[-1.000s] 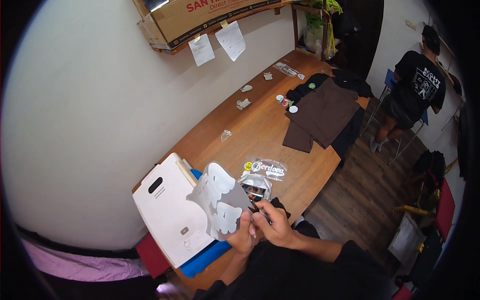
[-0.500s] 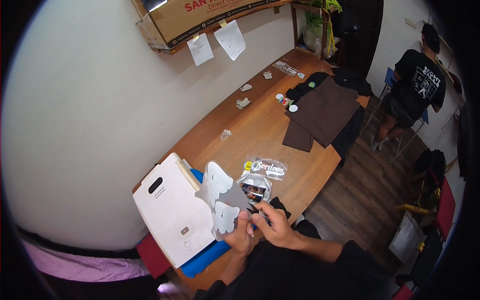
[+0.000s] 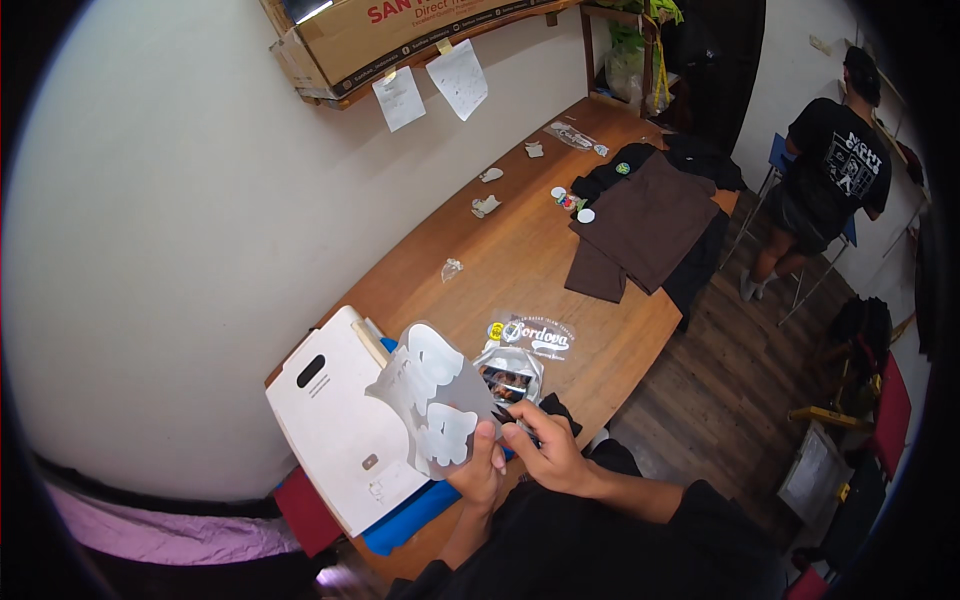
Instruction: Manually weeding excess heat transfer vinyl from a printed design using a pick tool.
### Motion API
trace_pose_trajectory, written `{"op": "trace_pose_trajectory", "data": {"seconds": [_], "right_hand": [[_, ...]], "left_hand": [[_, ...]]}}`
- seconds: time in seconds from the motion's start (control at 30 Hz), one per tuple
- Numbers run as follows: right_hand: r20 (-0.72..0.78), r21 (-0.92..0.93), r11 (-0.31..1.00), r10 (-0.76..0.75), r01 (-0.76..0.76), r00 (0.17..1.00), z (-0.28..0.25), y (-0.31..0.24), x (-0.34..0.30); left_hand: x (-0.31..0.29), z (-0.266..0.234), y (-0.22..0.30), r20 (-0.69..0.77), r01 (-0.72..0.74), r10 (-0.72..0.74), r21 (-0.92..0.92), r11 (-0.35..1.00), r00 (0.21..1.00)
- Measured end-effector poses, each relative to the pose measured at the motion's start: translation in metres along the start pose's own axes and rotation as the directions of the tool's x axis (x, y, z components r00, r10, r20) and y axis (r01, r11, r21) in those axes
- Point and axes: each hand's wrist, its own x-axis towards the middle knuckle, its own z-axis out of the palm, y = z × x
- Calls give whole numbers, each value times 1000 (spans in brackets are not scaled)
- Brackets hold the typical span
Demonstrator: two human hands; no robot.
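My left hand (image 3: 482, 472) grips the lower right edge of a translucent grey film sheet (image 3: 405, 385) with white printed shapes. The sheet is held up over a white flat panel (image 3: 335, 410) and bends a little. At the sheet's right edge, my right hand (image 3: 552, 458) is closed around scissors (image 3: 503, 414), whose dark blades show only in part. Just beyond the hands lie a shiny silver tray-like item (image 3: 525, 392) and a clear film (image 3: 540, 340) with white lettering and a yellow round mark.
Folded brown cloth (image 3: 650, 220) and black garments cover the table's far right. Cut film scraps (image 3: 486, 206) are scattered along the wall side. Blue cloth (image 3: 415, 515) sticks out beneath the white panel. A person (image 3: 835, 165) sits at the far right; a cardboard box (image 3: 380, 40) rests on the shelf.
The film sheet has tilted, its free left side swinging left and down over the white panel, so more of its face shows. Both hands stay nearly in place.
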Motion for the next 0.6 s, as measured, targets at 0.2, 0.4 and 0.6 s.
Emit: {"op": "trace_pose_trajectory", "data": {"seconds": [0.2, 0.4, 0.6], "right_hand": [[6, -6, 1000, 3, -3, 1000, 0, -1, 2], [2, -19, 1000, 1, -1, 1000, 1, -2, 4], [-11, 6, 1000, -4, 4, 1000, 3, -3, 5]], "left_hand": [[-1, -1, 1, 1, 12, -12, 49, 999, 1000], [-3, 3, 4, 2, 40, -40, -51, 998, 999], [-7, 1, -5, -15, 14, -15, -56, 998, 1000]]}}
